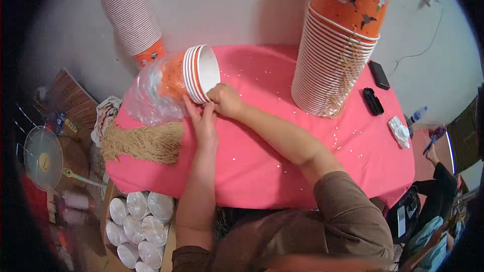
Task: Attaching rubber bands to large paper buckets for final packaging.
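A short nested stack of orange paper buckets [172,78] with white rims lies on its side, its white inside facing right. Clear plastic wrapping [151,93] covers the closed end. From below, my left hand [202,123] holds the rims, with thumb and fingers on either side of the lower edge. My right hand [225,100] is closed at the lower front of the bucket mouth, pinching the rim; its fingertips are partly hidden. A bundle of tan strings [143,142] lies left of my left forearm.
A tall stack of paper buckets [327,65] stands right on the pink-covered table [262,171], another stack [132,17] at back left. A black case [373,102], a dark box [379,75] and tissue [400,132] lie right. A carton [171,226] of white cups and a fan [44,158] stand lower left.
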